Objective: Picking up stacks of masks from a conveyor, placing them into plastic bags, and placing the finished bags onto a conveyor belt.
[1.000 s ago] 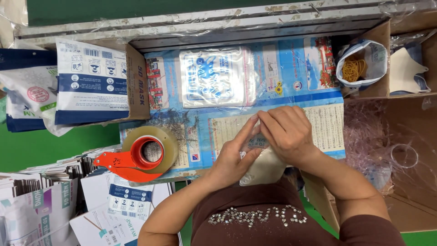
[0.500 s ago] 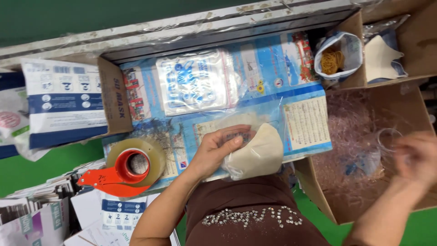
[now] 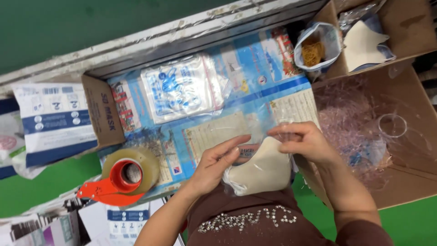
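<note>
The cream, cup-shaped fabric mask [image 3: 263, 169] sits partly inside a clear plastic sleeve [image 3: 255, 180], held low over the near edge of the blue printed sheet [image 3: 255, 102] that covers the worktop, close to the person's dark top. The left hand [image 3: 214, 165] lies flat along the mask's left side, fingers stretched and pressing the film against it; the right hand [image 3: 304, 143] pinches the sleeve's upper edge between thumb and fingertips at the mask's top corner. By the look of it this is the bagging step — the mask is being seated in its sleeve, and the open edge would next want smoothing and closing, with the left hand steadying the pack.

Just left of the hands stands a roll of clear packing tape on a red handheld dispenser [image 3: 122, 178]. Farther up the sheet lies a flat clear packet with blue print [image 3: 180, 89]. To the left an open brown carton [image 3: 98, 111] holds white and blue packs [image 3: 54, 120]; to the right a large brown cardboard box [image 3: 405, 136] is filled with loose clear film, and beyond it sit a small bag of yellowish bands [image 3: 314, 48] and another cream mask [image 3: 362, 43]

How far the mask is inside the sleeve is hard to judge — the film is nearly invisible, and its mouth is hidden under the right fingers
</note>
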